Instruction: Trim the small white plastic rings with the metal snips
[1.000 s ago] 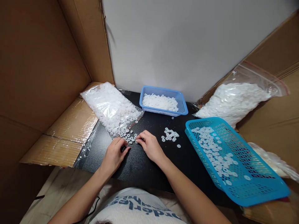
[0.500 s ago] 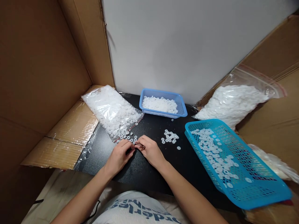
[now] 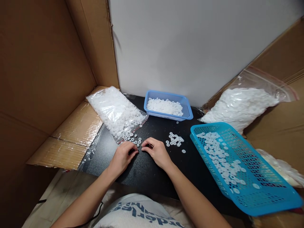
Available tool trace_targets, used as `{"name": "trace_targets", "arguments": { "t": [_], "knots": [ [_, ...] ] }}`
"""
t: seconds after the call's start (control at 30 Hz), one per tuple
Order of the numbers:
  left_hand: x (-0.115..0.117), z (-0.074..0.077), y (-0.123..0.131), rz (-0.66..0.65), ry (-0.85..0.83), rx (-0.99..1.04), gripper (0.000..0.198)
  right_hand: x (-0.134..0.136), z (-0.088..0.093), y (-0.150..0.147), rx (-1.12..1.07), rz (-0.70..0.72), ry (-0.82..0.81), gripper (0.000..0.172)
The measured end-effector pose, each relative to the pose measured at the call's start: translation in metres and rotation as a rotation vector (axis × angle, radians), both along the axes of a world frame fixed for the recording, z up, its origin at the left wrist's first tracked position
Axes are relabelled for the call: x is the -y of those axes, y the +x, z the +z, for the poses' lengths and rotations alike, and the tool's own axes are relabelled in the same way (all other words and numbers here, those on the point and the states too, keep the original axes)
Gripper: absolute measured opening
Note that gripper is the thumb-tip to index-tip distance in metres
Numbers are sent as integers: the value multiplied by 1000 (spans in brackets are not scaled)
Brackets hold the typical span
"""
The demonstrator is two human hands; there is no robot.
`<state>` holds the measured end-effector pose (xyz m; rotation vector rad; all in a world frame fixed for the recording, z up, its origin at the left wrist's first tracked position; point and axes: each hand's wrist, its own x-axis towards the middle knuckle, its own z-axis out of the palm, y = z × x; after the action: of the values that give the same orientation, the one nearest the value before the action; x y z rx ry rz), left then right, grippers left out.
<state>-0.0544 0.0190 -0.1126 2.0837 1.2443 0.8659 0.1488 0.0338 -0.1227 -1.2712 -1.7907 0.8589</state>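
My left hand (image 3: 122, 158) is at the near edge of a loose heap of small white plastic rings (image 3: 130, 136), its thumb and fingertips pinched together. Opposite it, a small gap away, my right hand (image 3: 158, 153) has its index finger and thumb curved round to meet at the tips. Whatever either pinch holds is too small to make out. The heap lies at the mouth of a clear plastic bag (image 3: 116, 109) full of the same rings. To the right of my right hand lies a smaller cluster of white round pieces (image 3: 175, 139) on the black table (image 3: 147, 174).
A small blue basket (image 3: 169, 116) of white pieces stands at the back. At the right, a larger turquoise basket (image 3: 273, 199) holds scattered white discs. Behind it leans a clear zip bag (image 3: 244, 103) of white pieces. Cardboard (image 3: 68, 133) lies along the left side.
My hands were touching at the fingertips and are now slightly apart, the right one drawn off to the right. The whole view has shifted a little.
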Motion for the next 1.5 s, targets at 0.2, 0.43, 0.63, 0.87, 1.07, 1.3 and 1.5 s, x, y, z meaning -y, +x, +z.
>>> {"name": "trace_targets", "arguments": {
  "t": [0.2,0.43,0.63,0.87,1.07,1.3,1.5],
  "knots": [
    [5,5,4,5,0,25,14,-4,0,8,-18,-68,-25,9],
    [-6,13,-4,114,35,117,13,5,-2,6,46,72,54,7],
    [-30,10,-4,49,19,87,11,-8,-2,6,52,86,82,14],
    [-35,2,1,54,5,5,15,-42,-4,3,104,187,51,22],
    [-32,0,-3,48,11,-21,13,-47,-8,4,125,312,25,26],
    [-31,5,4,34,4,-9,22,-43,-6,3,-1,229,-4,24],
    [-29,20,0,49,-100,119,7,-30,17,10,-276,35,-62,34]
  ]
}}
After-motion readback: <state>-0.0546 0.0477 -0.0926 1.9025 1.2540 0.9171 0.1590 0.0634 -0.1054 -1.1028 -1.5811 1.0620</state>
